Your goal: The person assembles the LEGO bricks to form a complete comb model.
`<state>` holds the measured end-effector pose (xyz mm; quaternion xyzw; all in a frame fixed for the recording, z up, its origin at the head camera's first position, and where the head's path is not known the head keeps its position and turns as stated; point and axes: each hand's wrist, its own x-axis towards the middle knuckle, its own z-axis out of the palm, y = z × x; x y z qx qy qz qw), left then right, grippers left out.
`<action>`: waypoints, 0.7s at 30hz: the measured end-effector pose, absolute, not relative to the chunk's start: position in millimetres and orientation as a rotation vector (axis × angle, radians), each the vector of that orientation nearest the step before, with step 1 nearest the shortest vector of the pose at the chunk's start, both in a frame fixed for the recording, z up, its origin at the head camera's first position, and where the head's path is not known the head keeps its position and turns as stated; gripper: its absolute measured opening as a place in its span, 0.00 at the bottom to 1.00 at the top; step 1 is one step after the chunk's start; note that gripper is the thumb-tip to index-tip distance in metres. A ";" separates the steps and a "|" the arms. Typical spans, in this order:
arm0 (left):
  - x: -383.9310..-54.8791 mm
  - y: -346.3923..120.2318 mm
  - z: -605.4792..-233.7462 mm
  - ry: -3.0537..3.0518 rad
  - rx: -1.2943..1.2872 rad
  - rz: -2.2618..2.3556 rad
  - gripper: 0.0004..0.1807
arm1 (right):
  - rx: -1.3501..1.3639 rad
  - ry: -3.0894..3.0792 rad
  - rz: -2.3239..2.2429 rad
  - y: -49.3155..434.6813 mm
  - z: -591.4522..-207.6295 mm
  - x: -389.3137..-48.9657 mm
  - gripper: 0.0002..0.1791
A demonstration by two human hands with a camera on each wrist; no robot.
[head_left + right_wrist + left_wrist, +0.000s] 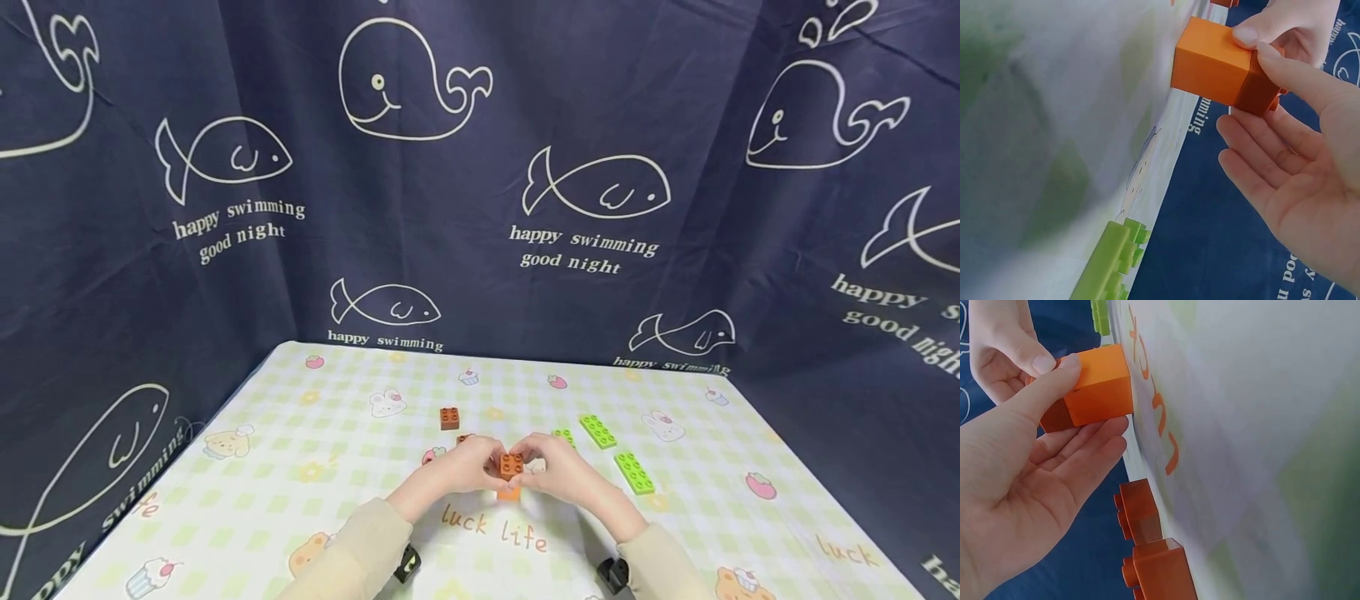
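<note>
A reddish-brown toy building brick (512, 464) with studs on top sits on a taller orange block (508, 493), which stands on the table. My left hand (476, 464) pinches the brown brick from the left, with the thumb near the seam to the orange block (1104, 381). From the other side my right hand (561, 472) pinches the same brown brick (1259, 85); its thumb lies on the brick's near face and the other fingers reach behind. The two thumbs nearly meet. Whether the bricks are fully pressed together I cannot tell.
Beyond my left hand lie a brown brick (449, 418) and another brown brick (462, 439), partly hidden. To the right are long green bricks, one farther back (597, 431), one nearer (634, 472), and a green brick (564, 437) partly behind my right hand. A dark curtain (480, 250) hangs behind the table.
</note>
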<state>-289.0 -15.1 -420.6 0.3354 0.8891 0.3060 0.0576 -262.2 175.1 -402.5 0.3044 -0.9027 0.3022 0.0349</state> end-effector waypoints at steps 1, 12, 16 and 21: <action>-288.9 -15.0 -420.8 2.691 1.013 0.932 0.13 | 0.935 -2.778 0.926 175.6 -403.2 -261.9 0.18; -287.6 -13.9 -421.1 2.683 0.988 0.948 0.13 | 0.963 -2.778 0.953 182.7 -404.1 -262.2 0.23; -288.0 -13.9 -421.1 2.694 0.961 0.932 0.15 | 0.944 -2.804 0.946 187.3 -403.5 -262.6 0.25; -288.9 -13.9 -422.1 2.705 0.959 0.922 0.16 | 0.906 -2.836 0.918 192.4 -404.3 -263.8 0.24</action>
